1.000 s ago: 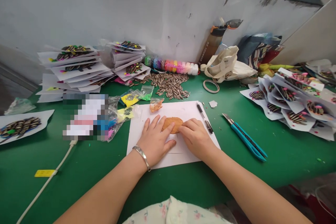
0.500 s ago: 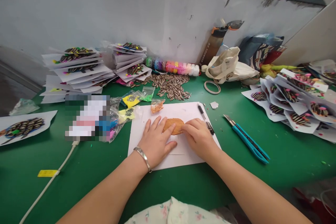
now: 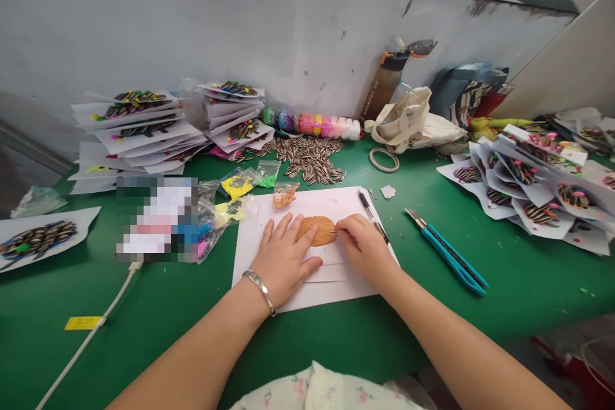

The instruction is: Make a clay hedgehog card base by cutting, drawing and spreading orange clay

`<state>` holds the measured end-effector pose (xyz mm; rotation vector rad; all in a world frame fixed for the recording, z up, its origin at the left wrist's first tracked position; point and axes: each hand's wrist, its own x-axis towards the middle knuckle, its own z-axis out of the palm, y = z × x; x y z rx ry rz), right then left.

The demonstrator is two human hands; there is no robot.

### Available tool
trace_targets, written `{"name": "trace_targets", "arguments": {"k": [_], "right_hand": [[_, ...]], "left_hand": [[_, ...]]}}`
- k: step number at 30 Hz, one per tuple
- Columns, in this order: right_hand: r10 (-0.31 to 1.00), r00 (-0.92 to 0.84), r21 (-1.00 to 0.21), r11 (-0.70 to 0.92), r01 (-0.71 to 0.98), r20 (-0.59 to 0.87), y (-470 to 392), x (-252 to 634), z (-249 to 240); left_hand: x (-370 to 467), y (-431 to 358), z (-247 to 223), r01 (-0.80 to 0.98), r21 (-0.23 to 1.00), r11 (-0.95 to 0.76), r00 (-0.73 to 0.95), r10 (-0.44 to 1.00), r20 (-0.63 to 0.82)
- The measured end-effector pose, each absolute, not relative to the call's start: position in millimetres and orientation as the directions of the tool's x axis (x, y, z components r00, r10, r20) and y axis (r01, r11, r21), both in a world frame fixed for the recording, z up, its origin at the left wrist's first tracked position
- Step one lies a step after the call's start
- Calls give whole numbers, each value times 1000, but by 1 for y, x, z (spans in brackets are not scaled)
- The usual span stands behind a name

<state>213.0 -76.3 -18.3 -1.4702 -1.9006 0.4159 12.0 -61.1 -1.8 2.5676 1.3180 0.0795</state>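
A flat oval of orange-brown modelling clay (image 3: 318, 232) is spread on white paper (image 3: 331, 202) in front of me. My left hand (image 3: 284, 261) lies flat with fingers spread, its index finger over the clay's left side, pressing the sheet. At the clay's right edge, my right hand (image 3: 364, 246) is closed in a pinch. A small dark sliver shows at its fingertips, too small to identify. Past the sheet's far edge lies a heap of striped sunflower seeds (image 3: 312, 159). A small bag of orange clay (image 3: 286, 195) rests on the paper's upper part.
Right of the paper lies a blue utility knife (image 3: 451, 253), blade exposed; a black pen (image 3: 366, 204) is nearer. A tape roll (image 3: 384, 159), bottle (image 3: 383, 86) and cloth bag (image 3: 408, 125) stand behind. Stacked seed pictures (image 3: 139, 134) and a cabled phone (image 3: 161, 218) are left.
My right fingertips have shifted slightly and a dark sliver now shows at them. My left hand stays on the clay and paper. The whole view has moved a little.
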Motion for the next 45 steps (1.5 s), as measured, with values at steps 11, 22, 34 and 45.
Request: {"name": "trace_targets", "arguments": {"k": [11,22,34,45], "right_hand": [[942,-153,-592,307,745,297,-72,213,-20],[951,-133,-641,288,711,278,-70,213,-21],[909,-285,-406,395,825,304,-40,181,1],[894,-370,-116,408,906,253,-39,172,-13]], "left_hand": [[8,-59,1,751,362,-553,569,819,71],[-2,-59,17,741,241,-627,583,778,234],[-9,-68,-1,745,268,-611,577,792,201],[-8,-70,-4,761,281,-585,561,810,171]]}}
